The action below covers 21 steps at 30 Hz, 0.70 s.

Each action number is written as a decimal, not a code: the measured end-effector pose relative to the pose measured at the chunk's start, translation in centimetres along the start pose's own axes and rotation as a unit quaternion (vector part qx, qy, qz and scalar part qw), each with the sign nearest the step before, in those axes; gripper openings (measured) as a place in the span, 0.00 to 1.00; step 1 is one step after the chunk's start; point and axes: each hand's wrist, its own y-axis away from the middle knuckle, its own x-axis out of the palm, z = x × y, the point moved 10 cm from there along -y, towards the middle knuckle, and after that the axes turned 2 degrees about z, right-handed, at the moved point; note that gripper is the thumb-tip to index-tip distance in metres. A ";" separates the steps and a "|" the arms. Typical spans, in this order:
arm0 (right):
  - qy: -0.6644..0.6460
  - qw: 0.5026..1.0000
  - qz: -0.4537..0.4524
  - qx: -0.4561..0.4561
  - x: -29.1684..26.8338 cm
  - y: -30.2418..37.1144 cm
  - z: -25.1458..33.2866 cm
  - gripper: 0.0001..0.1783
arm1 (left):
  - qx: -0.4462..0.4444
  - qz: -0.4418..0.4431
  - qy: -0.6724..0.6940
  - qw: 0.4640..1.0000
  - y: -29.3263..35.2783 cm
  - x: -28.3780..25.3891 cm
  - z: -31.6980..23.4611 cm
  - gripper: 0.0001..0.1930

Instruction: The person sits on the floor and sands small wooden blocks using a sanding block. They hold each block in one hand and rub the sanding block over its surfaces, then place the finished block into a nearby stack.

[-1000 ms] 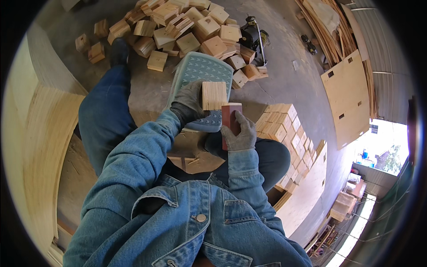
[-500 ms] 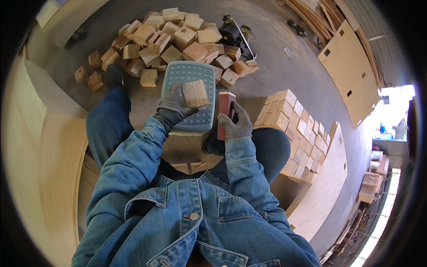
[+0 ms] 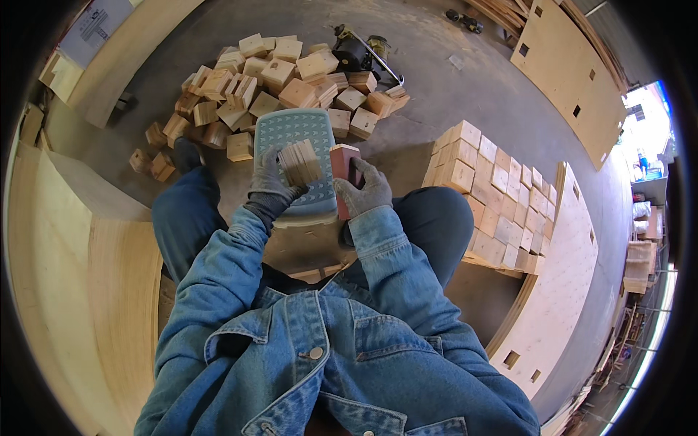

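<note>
My left hand [image 3: 270, 180], in a grey glove, is closed round a layered plywood block [image 3: 301, 163] and holds it tilted above a blue-grey plastic step stool [image 3: 291, 123]. My right hand [image 3: 370, 191], also gloved, grips a reddish-brown sanding block [image 3: 340, 168], its long side upright. A small gap separates the sanding block from the plywood block. Part of my left fingers is hidden behind the plywood block.
A loose heap of wooden blocks [image 3: 280, 74] lies beyond the stool, beside a dark power tool [image 3: 352, 52]. Neatly stacked blocks [image 3: 502, 192] stand at right next to a plywood panel [image 3: 556, 280]. Another panel [image 3: 574, 80] leans farther back. Curved plywood [image 3: 120, 283] rises at left.
The sanding block has come closer to the plywood block and tilted a little. Both hands stay closed on what they hold. The whole view has shifted, with the stool now slightly lower and farther left.
</note>
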 end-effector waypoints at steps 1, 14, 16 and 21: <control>0.005 1.000 0.004 -0.001 0.2 0.0 0.0 0.40 | 0.002 -0.002 -0.007 1.000 0.3 0.0 0.0 0.62; 0.028 0.995 0.078 0.061 2.3 -1.0 -2.6 0.42 | 0.081 -0.087 -0.069 0.990 3.3 -0.6 -4.3 0.49; 0.005 0.992 0.109 0.070 3.1 -1.3 -3.3 0.42 | 0.038 -0.058 -0.046 0.997 3.1 -0.7 -3.4 0.48; -0.065 0.975 0.197 0.083 4.8 -0.4 -4.5 0.43 | -0.017 -0.062 -0.026 0.998 4.7 -0.6 -3.1 0.47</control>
